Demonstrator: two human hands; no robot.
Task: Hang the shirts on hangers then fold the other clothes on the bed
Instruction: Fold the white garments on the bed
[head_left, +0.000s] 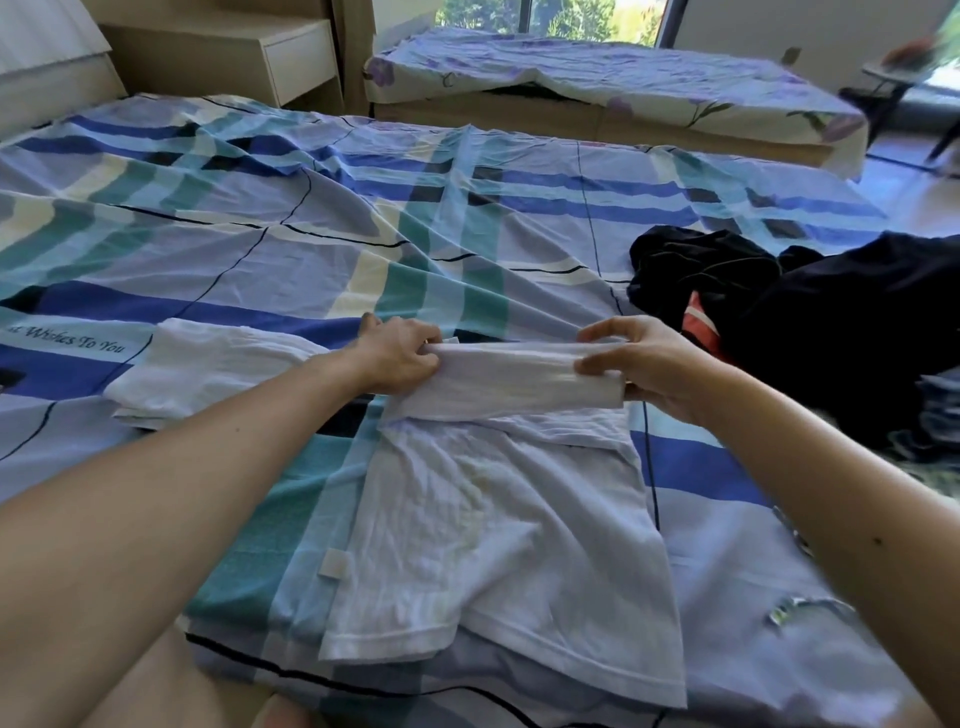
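A white t-shirt (498, 545) lies flat on the bed (218, 239) in front of me, its hem toward me. Its far end is folded into a thick band lifted off the sheet. My left hand (397, 356) grips the band's left end and my right hand (639, 358) pinches its right end. A second white garment (208, 369), folded, lies to the left under my left forearm. A heap of dark clothes (810, 317) with a red and white patch sits at the right.
The bed has a blue, teal and cream plaid sheet. A second bed (623, 83) with a floral cover stands beyond it by the window. A wooden nightstand (249, 57) is at the back left. Patterned fabric (940, 415) lies at the right edge.
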